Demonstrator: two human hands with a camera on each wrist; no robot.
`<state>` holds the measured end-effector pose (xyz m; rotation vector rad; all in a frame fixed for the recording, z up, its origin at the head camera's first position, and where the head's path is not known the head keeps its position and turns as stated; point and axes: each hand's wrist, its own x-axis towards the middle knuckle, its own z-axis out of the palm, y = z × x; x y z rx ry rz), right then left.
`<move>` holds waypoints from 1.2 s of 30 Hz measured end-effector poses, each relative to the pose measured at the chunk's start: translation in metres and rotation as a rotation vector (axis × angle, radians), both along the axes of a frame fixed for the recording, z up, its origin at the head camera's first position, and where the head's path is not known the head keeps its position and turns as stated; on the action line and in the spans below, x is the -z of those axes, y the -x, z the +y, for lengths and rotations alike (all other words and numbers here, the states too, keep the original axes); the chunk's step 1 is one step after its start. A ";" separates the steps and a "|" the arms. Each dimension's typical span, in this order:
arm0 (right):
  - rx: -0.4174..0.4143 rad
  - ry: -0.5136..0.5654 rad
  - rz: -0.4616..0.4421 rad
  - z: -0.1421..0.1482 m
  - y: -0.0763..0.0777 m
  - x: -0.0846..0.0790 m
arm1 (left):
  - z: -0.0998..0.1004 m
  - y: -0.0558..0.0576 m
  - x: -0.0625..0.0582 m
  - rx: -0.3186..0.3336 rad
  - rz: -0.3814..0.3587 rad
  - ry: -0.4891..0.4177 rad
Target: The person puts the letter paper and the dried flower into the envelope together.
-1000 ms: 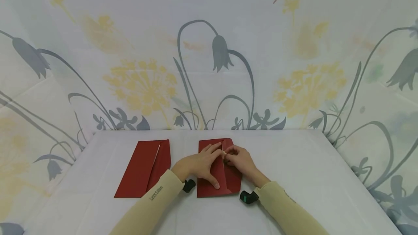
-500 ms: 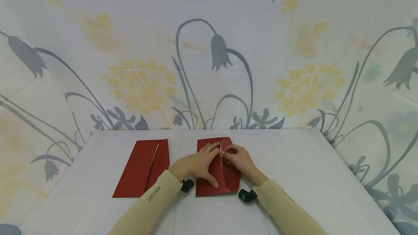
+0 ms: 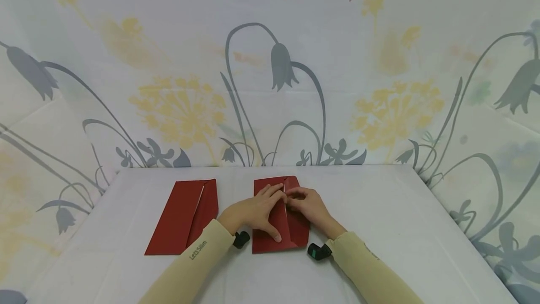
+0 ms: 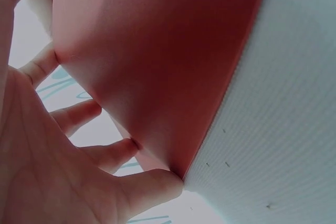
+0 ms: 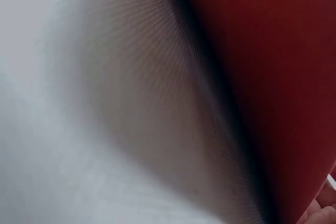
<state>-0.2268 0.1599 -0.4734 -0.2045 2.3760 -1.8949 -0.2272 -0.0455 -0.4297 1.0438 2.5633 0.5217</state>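
A red envelope (image 3: 271, 240) lies flat in the middle of the white table, its flap turned to the right. My left hand (image 3: 257, 211) rests on it with fingers spread, the thumb low on its body. In the left wrist view, these fingertips press the envelope's red paper (image 4: 152, 51). My right hand (image 3: 310, 204) is curled over the flap, fingertips together beside the left fingertips at a white line along the opening. It pinches a small white piece there, mostly hidden by the fingers. In the right wrist view, the red paper (image 5: 273, 66) fills the right side.
A second red envelope (image 3: 179, 219) lies to the left, with a similar white line near its flap. My left sleeve (image 3: 198, 257) passes close to its lower right corner. Behind the table (image 3: 363, 257) hangs a flowered cloth (image 3: 190, 50).
The right fingertips have shifted slightly, and the pale bit seen between them earlier is now hardly visible. The left hand stays put on the envelope. The whole view has drifted slightly.
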 end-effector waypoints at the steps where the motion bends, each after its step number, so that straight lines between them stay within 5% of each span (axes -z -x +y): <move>1: 0.002 0.010 0.000 0.000 0.000 0.001 | 0.000 0.000 0.000 -0.002 -0.001 0.001; 12: 0.015 0.113 0.000 0.005 -0.001 0.005 | 0.002 -0.001 0.001 -0.011 -0.002 0.016; 27: -0.052 -0.011 0.043 0.002 0.001 0.009 | 0.000 -0.002 0.002 -0.037 -0.014 0.026; 36: -0.033 0.098 0.014 0.011 -0.003 0.008 | 0.004 -0.003 -0.003 -0.037 -0.011 0.049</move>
